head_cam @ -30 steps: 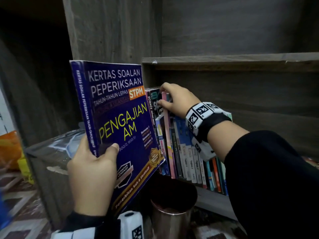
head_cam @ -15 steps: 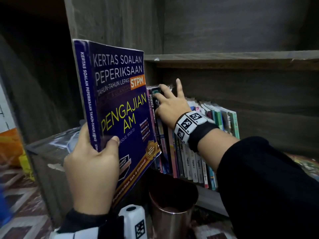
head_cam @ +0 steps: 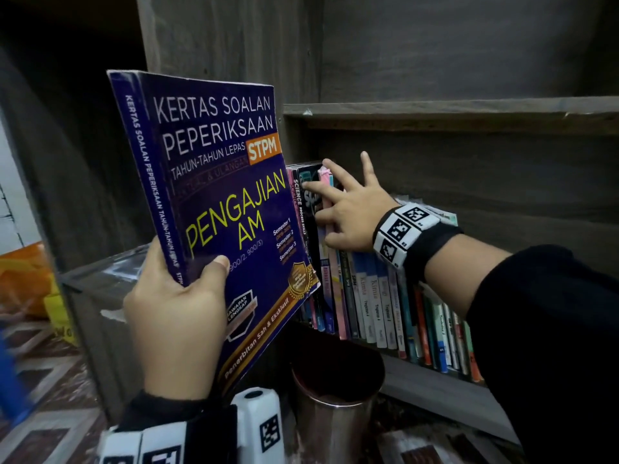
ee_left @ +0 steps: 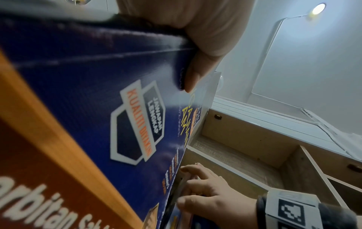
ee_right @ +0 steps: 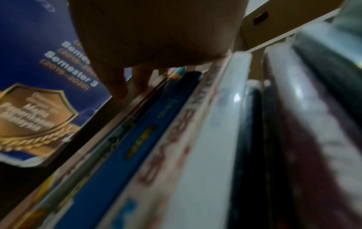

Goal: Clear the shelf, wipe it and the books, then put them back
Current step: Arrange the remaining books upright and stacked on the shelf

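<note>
Step looked like put-back, though could've been clearing; can't tell from this alone. Left hand (head_cam: 174, 306) was clamped on the blue exam book (head_cam: 214, 209), thumb on the cover, fingers behind, holding it upright just left of the row of books (head_cam: 375, 296) on the shelf (head_cam: 435, 393). Right hand (head_cam: 348, 216) was spread flat, fingers straight, pressing on the leftmost spines, gripping nothing. If put-back: right hand needed to push the row rightward to hold a gap at the left end, then slide the book in spine-out.
</note>
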{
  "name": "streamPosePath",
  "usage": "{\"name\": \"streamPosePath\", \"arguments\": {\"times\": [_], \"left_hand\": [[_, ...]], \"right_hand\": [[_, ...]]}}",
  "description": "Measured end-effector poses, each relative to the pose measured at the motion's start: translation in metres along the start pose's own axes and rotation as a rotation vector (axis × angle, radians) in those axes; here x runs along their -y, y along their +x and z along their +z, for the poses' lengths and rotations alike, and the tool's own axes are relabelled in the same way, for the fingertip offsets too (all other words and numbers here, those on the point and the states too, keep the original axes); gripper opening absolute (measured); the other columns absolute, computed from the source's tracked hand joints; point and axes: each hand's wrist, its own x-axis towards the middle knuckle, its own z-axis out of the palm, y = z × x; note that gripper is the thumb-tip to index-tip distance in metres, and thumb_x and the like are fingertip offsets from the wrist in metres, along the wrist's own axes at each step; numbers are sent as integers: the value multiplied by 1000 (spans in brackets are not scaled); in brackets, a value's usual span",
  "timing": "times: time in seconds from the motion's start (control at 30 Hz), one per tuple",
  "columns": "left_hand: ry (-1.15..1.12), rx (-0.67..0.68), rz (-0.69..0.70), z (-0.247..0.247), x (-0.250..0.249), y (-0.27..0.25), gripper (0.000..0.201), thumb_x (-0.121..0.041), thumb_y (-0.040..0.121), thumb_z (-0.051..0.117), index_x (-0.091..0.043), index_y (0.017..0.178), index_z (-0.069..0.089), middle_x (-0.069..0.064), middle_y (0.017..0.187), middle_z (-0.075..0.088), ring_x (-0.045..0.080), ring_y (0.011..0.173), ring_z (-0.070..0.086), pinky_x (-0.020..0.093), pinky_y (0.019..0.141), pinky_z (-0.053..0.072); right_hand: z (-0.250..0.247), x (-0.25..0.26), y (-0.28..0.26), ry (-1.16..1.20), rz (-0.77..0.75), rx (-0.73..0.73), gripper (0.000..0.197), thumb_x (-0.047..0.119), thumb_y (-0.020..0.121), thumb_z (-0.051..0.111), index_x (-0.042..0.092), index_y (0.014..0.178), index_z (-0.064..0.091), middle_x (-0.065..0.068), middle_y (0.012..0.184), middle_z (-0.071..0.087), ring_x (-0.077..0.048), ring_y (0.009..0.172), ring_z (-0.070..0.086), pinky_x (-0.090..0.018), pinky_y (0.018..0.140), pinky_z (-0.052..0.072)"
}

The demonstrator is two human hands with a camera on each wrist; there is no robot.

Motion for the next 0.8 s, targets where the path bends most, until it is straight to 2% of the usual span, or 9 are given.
{"name": "streamPosePath", "arguments": {"times": [0.07,0.17,0.33,0.43,0.5,0.6,0.7,0.73,0.8], "left_hand": [[-20,-11,-3,2,2,-1,33,-8,79,71,-34,91,57,-24,79,59,3,76,60,24,74,44],[-58,-23,-21,6,6,-3,31,-8,78,72,-34,88,57,-25,77,59,-10,70,58,13,70,44],[-47,-23,-14,10,9,-6,34,-10,79,73,-35,94,57,-29,65,59,-9,71,55,24,77,42],[-71,-79,17,10,9,-5,33,-15,76,75,-38,92,57,-43,69,58,-8,69,58,17,73,46],[-120,-140,24,12,10,-4,33,-12,77,76,-33,95,58,-46,72,57,-18,71,58,6,73,46],[-185,-200,16,17,8,-5,36,-10,78,75,-38,90,55,-46,76,59,-20,75,58,7,76,48],[-258,-232,-42,23,6,-15,32,-13,80,75,-37,92,56,-31,79,66,-17,75,61,6,73,49],[-262,-233,-55,25,4,-18,27,-17,81,75,-30,100,61,-23,85,69,-11,76,62,4,73,48],[-274,-242,-83,32,9,-21,38,-22,80,76,-11,115,63,-8,101,69,2,85,66,5,76,49]], "right_hand": [[2,4,0,5,39,-36,42,61,92,34,43,124,55,8,160,8,-31,146,-15,-73,99,-18],[9,16,0,14,133,-135,39,59,93,38,37,115,62,5,159,18,-33,147,-8,-73,99,-16],[24,27,2,99,238,-268,24,43,90,53,32,107,67,1,153,33,-35,147,6,-67,100,-18],[31,25,1,104,243,-298,24,43,88,56,31,105,67,1,152,34,-36,146,8,-67,105,-11],[34,22,-1,113,240,-323,21,42,87,57,30,100,69,0,150,37,-37,146,12,-67,107,-5],[36,21,-2,126,236,-330,22,42,89,55,31,102,69,-1,150,37,-36,146,12,-67,109,-1],[37,21,-3,123,234,-347,22,41,89,55,33,104,69,0,150,38,-36,145,13,-66,110,2],[37,20,-3,124,234,-352,22,41,89,55,33,105,69,0,150,38,-36,145,13,-66,110,2],[38,20,-4,136,225,-360,22,41,90,54,33,104,69,0,151,37,-37,145,13,-65,110,2]]}}
